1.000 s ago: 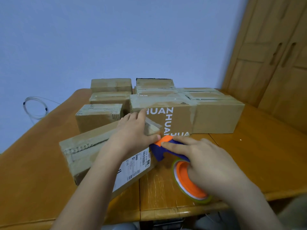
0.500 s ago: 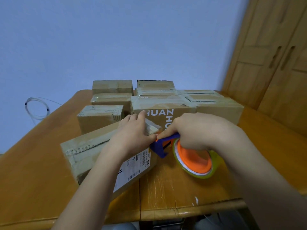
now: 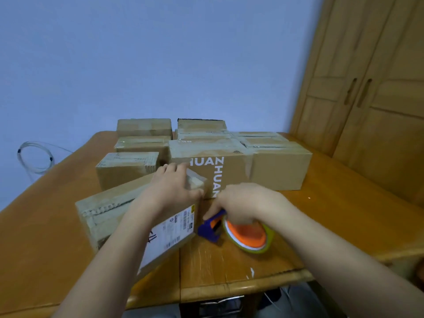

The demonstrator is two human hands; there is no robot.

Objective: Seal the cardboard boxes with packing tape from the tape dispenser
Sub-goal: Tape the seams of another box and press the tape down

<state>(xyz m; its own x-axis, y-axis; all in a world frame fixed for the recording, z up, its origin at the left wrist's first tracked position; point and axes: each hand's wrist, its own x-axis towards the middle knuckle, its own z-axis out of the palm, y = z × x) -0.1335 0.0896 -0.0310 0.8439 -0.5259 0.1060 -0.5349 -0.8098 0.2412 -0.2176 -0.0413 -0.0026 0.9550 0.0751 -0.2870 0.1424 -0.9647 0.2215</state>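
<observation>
Centre frame: left hand [image 3: 171, 191] presses flat on the box [image 3: 119, 216]. Right hand [image 3: 243, 203], gripping the dispenser [image 3: 241, 235], has dropped it to the table [image 3: 332, 221] beside the box's end; end strip apparently laid.

Under the left hand's fingers [image 3: 174, 173] lies a matt brown cardboard box [image 3: 110, 214], rough with old glossy tape and a smooth white paper label [image 3: 167, 235]. Below the right hand's fingers [image 3: 229, 216], the tape dispenser [image 3: 243, 235] is smooth orange and blue plastic. The wooden table [image 3: 344, 216] looks varnished and scratched.
</observation>
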